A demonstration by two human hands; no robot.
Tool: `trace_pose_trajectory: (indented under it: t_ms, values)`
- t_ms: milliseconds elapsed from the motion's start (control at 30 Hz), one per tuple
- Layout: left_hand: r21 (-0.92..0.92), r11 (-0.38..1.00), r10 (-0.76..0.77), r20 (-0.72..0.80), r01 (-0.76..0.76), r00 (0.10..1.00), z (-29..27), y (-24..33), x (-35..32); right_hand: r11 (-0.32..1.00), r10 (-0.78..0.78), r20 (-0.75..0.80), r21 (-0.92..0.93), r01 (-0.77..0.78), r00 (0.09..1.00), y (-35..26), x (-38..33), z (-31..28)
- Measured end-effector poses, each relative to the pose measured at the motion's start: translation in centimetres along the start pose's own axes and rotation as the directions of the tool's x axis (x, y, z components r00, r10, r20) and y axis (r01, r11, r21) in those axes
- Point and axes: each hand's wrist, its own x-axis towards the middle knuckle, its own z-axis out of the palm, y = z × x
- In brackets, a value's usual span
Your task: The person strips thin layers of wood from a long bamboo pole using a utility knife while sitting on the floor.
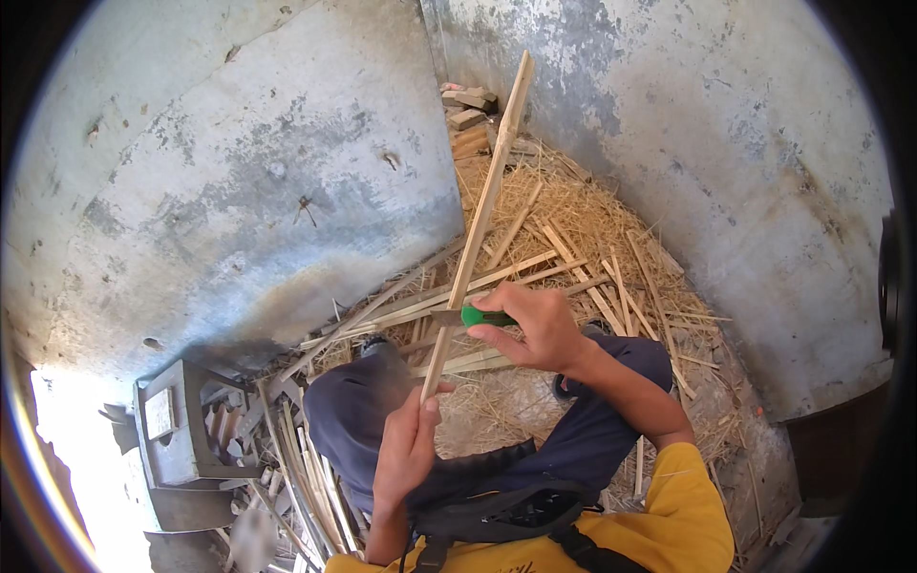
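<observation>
and here's the pale wooden strip [484,205], up off the floor and over the loose straw [583,215], its lower end pinched in the left hand [409,444]. the right hand [537,329] is closed round a green-handled knife [485,316], blade across the strip, seemingly touching. long axis runs away from the body, far tip leaning slightly right. looks light, fairly stiff, likely splintery; best hold is that near end, below the blade.
</observation>
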Motion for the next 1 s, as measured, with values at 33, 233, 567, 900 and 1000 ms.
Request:
trace_pose_trajectory:
  t_ms: [33,233,567,900,1000]
  values:
    - [0.005,1.000,0.005,-0.010,-0.005,1.000,0.1,0.0,0.0,1.000,0.016,0.000,0.006,-0.016,1.000,-0.2,-0.1,0.2]
    - [0.189,0.982,0.002,-0.091,0.016,0.996,0.4,1.5,0.1,0.998,0.060,-0.001,0.020,-0.060,0.998,-0.7,-0.2,0.7]
    - [0.238,0.971,0.050,-0.175,-0.007,0.983,0.8,1.3,0.0,0.994,0.104,0.008,-0.035,-0.104,0.995,-1.4,0.5,0.6]
    - [0.285,0.957,-0.008,-0.163,0.055,0.987,0.4,0.6,-0.6,0.989,0.040,-0.082,-0.141,-0.051,0.996,0.4,1.0,1.1]
    - [0.292,0.956,0.020,-0.169,0.030,0.985,0.3,0.3,-0.7,0.990,0.048,-0.073,-0.125,-0.057,0.996,0.4,1.1,1.1]
